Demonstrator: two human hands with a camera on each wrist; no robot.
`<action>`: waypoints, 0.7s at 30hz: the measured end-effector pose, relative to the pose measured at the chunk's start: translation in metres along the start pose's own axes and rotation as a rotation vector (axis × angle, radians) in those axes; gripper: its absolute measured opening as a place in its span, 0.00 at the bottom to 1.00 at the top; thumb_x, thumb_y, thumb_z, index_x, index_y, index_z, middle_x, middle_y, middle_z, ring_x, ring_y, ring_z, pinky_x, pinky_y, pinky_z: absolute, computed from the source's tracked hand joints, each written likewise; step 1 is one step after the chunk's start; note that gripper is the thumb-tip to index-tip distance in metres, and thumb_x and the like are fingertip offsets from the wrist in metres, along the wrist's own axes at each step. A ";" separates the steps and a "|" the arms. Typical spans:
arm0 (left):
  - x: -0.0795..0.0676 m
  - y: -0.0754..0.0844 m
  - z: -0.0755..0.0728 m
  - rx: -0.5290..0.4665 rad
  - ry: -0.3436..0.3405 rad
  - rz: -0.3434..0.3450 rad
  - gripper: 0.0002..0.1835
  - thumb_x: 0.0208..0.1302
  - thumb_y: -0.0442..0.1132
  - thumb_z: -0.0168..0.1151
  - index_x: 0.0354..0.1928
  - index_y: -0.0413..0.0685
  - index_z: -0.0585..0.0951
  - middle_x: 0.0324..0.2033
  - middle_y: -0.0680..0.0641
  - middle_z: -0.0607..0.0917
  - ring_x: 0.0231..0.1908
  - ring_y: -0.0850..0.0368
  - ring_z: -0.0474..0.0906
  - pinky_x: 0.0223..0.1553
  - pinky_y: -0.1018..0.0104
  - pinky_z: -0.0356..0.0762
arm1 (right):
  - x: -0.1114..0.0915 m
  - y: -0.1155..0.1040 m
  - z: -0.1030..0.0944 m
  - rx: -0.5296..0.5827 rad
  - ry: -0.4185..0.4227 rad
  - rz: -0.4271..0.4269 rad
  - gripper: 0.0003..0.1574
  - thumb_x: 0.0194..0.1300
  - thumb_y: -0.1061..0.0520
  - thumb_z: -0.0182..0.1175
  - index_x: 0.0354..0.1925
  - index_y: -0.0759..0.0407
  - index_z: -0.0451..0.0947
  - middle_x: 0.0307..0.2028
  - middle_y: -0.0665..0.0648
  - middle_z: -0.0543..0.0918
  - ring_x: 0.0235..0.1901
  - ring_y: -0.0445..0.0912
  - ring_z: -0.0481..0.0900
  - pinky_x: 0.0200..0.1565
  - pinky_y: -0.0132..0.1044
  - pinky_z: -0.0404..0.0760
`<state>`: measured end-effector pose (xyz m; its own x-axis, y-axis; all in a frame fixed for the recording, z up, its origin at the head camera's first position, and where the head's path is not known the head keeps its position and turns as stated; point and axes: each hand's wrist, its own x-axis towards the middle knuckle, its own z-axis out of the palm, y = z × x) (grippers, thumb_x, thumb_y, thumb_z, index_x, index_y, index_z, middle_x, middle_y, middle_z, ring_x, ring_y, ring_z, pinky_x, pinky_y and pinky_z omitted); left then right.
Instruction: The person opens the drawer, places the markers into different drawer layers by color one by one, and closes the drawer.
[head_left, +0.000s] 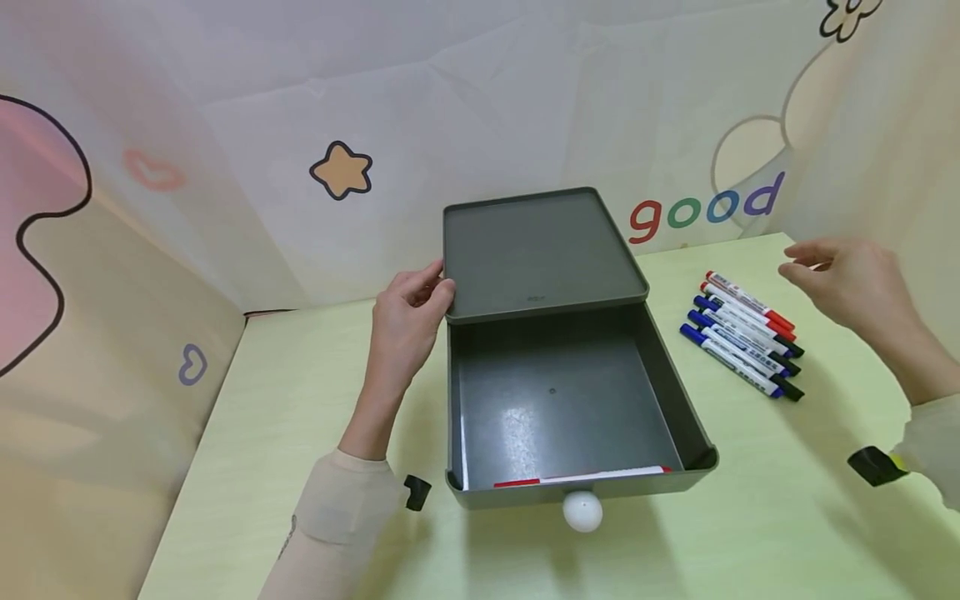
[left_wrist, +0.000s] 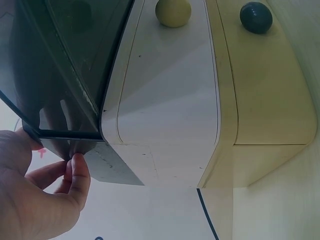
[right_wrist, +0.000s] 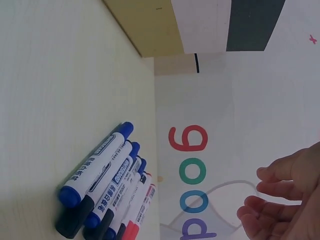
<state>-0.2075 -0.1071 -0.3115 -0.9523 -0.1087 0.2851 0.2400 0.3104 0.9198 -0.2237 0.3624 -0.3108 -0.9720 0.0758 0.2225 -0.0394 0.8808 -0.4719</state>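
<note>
Markers [head_left: 742,339] are stacked on the table [head_left: 300,467] right of the drawer [head_left: 585,417]: probably light, stiff, rolly, best grabbed mid-barrel. Nothing's held by the loosely bent right hand [head_left: 855,279]; the box [head_left: 540,250] is just touched by the left hand [head_left: 408,312].

From my station I see a pale yellow-green table [head_left: 247,467], and a whitish printed cloth [head_left: 480,92] rising behind its back edge. I make out an orange star [head_left: 342,171] above that edge, toward the left, and colourful letters reading "good" [head_left: 711,206] just above it near the back right corner. Beyond the left edge I have a purple heart [head_left: 183,360] and a black-outlined pink patch [head_left: 37,175]; a blurred red heart [head_left: 137,170] sits above the back left corner.
</note>
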 end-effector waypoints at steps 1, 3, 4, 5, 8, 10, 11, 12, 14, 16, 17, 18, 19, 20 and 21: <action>0.000 0.000 0.000 -0.002 0.001 0.000 0.21 0.71 0.41 0.63 0.64 0.46 0.83 0.46 0.46 0.83 0.45 0.53 0.81 0.45 0.64 0.76 | 0.002 0.002 0.001 -0.001 -0.007 0.004 0.23 0.76 0.56 0.57 0.56 0.77 0.78 0.52 0.80 0.80 0.45 0.70 0.77 0.30 0.42 0.72; 0.000 0.001 0.000 -0.004 0.003 -0.001 0.21 0.71 0.41 0.63 0.64 0.46 0.83 0.46 0.46 0.83 0.45 0.53 0.81 0.45 0.65 0.76 | 0.006 0.006 0.004 -0.007 -0.020 0.007 0.24 0.76 0.57 0.57 0.56 0.77 0.78 0.52 0.80 0.79 0.47 0.71 0.76 0.34 0.46 0.72; 0.000 0.001 0.001 -0.005 0.004 0.000 0.21 0.71 0.41 0.63 0.64 0.45 0.83 0.46 0.46 0.83 0.45 0.53 0.81 0.45 0.65 0.76 | 0.007 0.008 0.005 -0.010 -0.026 0.008 0.24 0.76 0.57 0.57 0.56 0.77 0.78 0.52 0.80 0.79 0.48 0.71 0.76 0.35 0.48 0.72; 0.000 0.001 0.001 -0.004 0.005 0.001 0.21 0.70 0.41 0.63 0.64 0.45 0.83 0.46 0.46 0.83 0.45 0.53 0.81 0.45 0.65 0.76 | 0.009 0.011 0.006 -0.012 -0.033 0.011 0.24 0.76 0.57 0.57 0.56 0.77 0.78 0.52 0.80 0.79 0.49 0.71 0.74 0.37 0.50 0.70; -0.001 0.002 0.000 -0.005 0.008 0.000 0.21 0.70 0.41 0.63 0.64 0.45 0.83 0.46 0.46 0.84 0.45 0.53 0.81 0.44 0.65 0.76 | 0.015 0.018 0.010 0.002 -0.062 0.023 0.24 0.75 0.57 0.57 0.58 0.78 0.77 0.53 0.80 0.78 0.51 0.72 0.71 0.39 0.52 0.69; 0.000 0.002 0.000 -0.003 0.008 0.001 0.22 0.70 0.41 0.63 0.64 0.45 0.83 0.46 0.46 0.84 0.45 0.53 0.81 0.44 0.65 0.76 | 0.019 0.022 0.013 0.021 -0.080 0.032 0.25 0.75 0.57 0.58 0.58 0.78 0.76 0.52 0.80 0.79 0.50 0.71 0.70 0.37 0.51 0.70; 0.000 0.002 0.000 -0.003 0.008 0.000 0.22 0.70 0.40 0.63 0.64 0.45 0.83 0.46 0.46 0.84 0.45 0.52 0.81 0.44 0.65 0.76 | 0.021 0.025 0.015 0.031 -0.088 0.035 0.25 0.75 0.58 0.58 0.58 0.79 0.76 0.51 0.80 0.79 0.49 0.70 0.70 0.35 0.49 0.71; 0.000 0.002 0.000 -0.004 0.007 -0.001 0.22 0.70 0.41 0.63 0.64 0.45 0.83 0.46 0.46 0.83 0.46 0.52 0.81 0.44 0.65 0.76 | 0.023 0.026 0.017 0.039 -0.093 0.036 0.25 0.74 0.58 0.58 0.58 0.79 0.77 0.50 0.80 0.79 0.47 0.69 0.71 0.34 0.47 0.73; 0.000 0.002 0.000 -0.004 0.004 -0.003 0.22 0.70 0.41 0.63 0.64 0.45 0.83 0.46 0.46 0.83 0.46 0.53 0.81 0.45 0.65 0.77 | 0.026 0.030 0.022 0.042 -0.102 0.033 0.25 0.74 0.59 0.59 0.57 0.80 0.77 0.49 0.80 0.80 0.45 0.68 0.72 0.31 0.43 0.74; 0.000 0.001 -0.001 -0.003 0.003 -0.003 0.22 0.70 0.41 0.64 0.64 0.45 0.83 0.47 0.46 0.83 0.46 0.53 0.81 0.46 0.64 0.77 | 0.030 0.032 0.027 0.036 -0.115 0.034 0.25 0.74 0.59 0.58 0.57 0.81 0.76 0.49 0.81 0.80 0.45 0.67 0.73 0.31 0.43 0.74; 0.000 0.001 -0.001 -0.003 0.003 -0.002 0.22 0.70 0.41 0.64 0.64 0.46 0.83 0.47 0.46 0.84 0.46 0.52 0.82 0.46 0.64 0.77 | 0.032 0.034 0.029 0.033 -0.122 0.039 0.25 0.74 0.59 0.58 0.58 0.81 0.76 0.49 0.81 0.79 0.45 0.68 0.73 0.32 0.43 0.74; 0.000 0.001 -0.001 -0.004 0.002 -0.001 0.22 0.71 0.41 0.64 0.64 0.46 0.83 0.47 0.46 0.84 0.47 0.53 0.82 0.46 0.63 0.77 | 0.033 0.035 0.030 0.026 -0.127 0.041 0.25 0.74 0.59 0.58 0.58 0.81 0.76 0.50 0.81 0.79 0.45 0.69 0.73 0.33 0.44 0.74; 0.000 0.000 -0.001 -0.005 0.002 -0.001 0.22 0.71 0.41 0.64 0.64 0.46 0.83 0.47 0.46 0.84 0.47 0.52 0.82 0.46 0.63 0.77 | 0.035 0.036 0.032 0.020 -0.131 0.048 0.26 0.75 0.58 0.57 0.58 0.81 0.75 0.51 0.81 0.79 0.46 0.69 0.73 0.34 0.46 0.74; 0.000 0.000 -0.001 -0.006 0.002 0.000 0.22 0.71 0.41 0.64 0.64 0.46 0.83 0.47 0.46 0.84 0.47 0.53 0.81 0.46 0.63 0.77 | 0.036 0.036 0.034 0.012 -0.133 0.054 0.26 0.75 0.58 0.57 0.58 0.80 0.75 0.51 0.81 0.79 0.47 0.70 0.72 0.35 0.47 0.73; 0.000 0.000 0.000 -0.007 0.003 0.000 0.21 0.71 0.41 0.64 0.64 0.46 0.83 0.47 0.46 0.84 0.46 0.53 0.81 0.46 0.63 0.77 | 0.038 0.037 0.036 0.008 -0.136 0.063 0.26 0.75 0.57 0.57 0.58 0.80 0.75 0.51 0.81 0.78 0.48 0.70 0.71 0.37 0.49 0.72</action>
<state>-0.2079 -0.1076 -0.3114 -0.9517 -0.1111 0.2862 0.2416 0.3043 0.9214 -0.2703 0.3814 -0.3506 -0.9950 0.0658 0.0749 0.0210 0.8726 -0.4881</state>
